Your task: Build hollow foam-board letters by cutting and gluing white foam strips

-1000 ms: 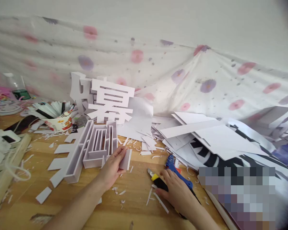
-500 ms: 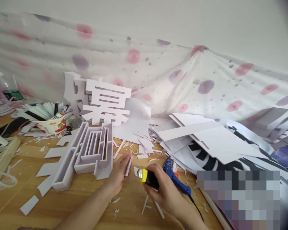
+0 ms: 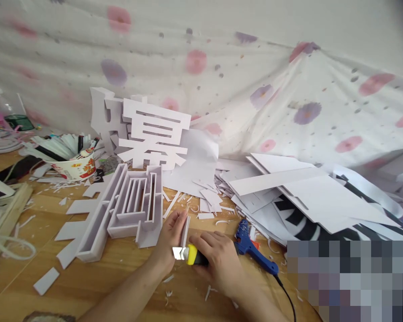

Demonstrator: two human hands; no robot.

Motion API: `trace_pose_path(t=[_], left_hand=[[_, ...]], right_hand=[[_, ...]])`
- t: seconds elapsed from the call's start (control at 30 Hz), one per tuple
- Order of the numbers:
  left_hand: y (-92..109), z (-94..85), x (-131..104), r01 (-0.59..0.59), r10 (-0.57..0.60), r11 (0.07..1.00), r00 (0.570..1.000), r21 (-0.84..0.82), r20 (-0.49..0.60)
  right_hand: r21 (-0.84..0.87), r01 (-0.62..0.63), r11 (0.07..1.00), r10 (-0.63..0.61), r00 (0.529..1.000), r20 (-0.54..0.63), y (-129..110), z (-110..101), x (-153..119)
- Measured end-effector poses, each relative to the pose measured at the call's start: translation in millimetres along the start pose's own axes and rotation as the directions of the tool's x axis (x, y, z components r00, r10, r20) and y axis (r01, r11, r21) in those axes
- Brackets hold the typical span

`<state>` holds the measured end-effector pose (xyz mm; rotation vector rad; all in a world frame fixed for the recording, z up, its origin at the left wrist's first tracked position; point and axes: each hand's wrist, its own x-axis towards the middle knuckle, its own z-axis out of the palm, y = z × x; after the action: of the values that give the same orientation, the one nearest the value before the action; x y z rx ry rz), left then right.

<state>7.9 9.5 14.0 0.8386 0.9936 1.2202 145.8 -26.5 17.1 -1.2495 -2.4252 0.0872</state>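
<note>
My left hand [image 3: 170, 241] pinches a small white foam board strip [image 3: 186, 231] above the wooden table. In my right hand [image 3: 218, 259] is a yellow and black utility knife [image 3: 192, 255], its blade pointing left, at the lower end of the strip. Whether the blade touches the strip I cannot tell. Left of my hands lies an open-topped white foam board character [image 3: 121, 228] with thin upright walls. A blue glue gun [image 3: 255, 252] rests just right of my right hand, its black cord running toward the front edge.
Finished white characters [image 3: 154, 134] lean at the back against a flowered plastic sheet [image 3: 204, 89]. A paper bowl [image 3: 75, 167] sits at the left beside white sticks. White boards and printed sheets [image 3: 309, 192] are piled at the right. Offcuts [image 3: 210, 201] litter the table [image 3: 121, 286].
The knife has moved left, from apart from the strip to its lower end. My left hand still holds the strip. The camera view has tilted down a little.
</note>
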Motion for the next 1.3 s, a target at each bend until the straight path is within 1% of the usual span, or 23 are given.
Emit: trace_pose_path(t=[0.13, 0.27, 0.53, 0.73, 0.9, 1.1, 1.3], left_hand=[[-1, 0.1, -2, 0.025, -0.024, 0.999, 1.0, -0.031, 0.011], [-1, 0.2, -4, 0.018, -0.018, 0.999, 1.0, -0.044, 0.009], [1, 1.5, -4, 0.029, -0.03, 0.998, 1.0, -0.056, -0.007], [2, 1.7, -4, 0.034, -0.034, 0.999, 0.999, -0.032, -0.018], [0, 0.8, -4, 0.008, -0.008, 1.0, 1.0, -0.011, -0.007], [-9, -3.4, -3, -0.022, 0.022, 1.0, 0.999, -0.006, -0.039], [-10, -3.7, -2, -0.023, 0.025, 0.999, 0.997, 0.027, -0.068]], right_hand=[[-0.011, 0.006, 1.0, -0.006, 1.0, -0.018, 0, 1, -2], [-0.023, 0.011, 1.0, -0.012, 0.999, -0.046, 1, 2, -2], [-0.008, 0.004, 1.0, -0.004, 0.999, -0.037, 0, -1, -5], [-0.001, -0.011, 1.0, 0.011, 0.999, -0.035, -1, -1, -5], [-0.001, -0.041, 0.999, 0.041, 0.999, -0.001, 0, 0, -6], [-0.033, -0.069, 0.997, 0.069, 0.997, 0.018, 2, 2, -7], [-0.041, -0.074, 0.996, 0.076, 0.996, 0.036, 3, -1, -6]])
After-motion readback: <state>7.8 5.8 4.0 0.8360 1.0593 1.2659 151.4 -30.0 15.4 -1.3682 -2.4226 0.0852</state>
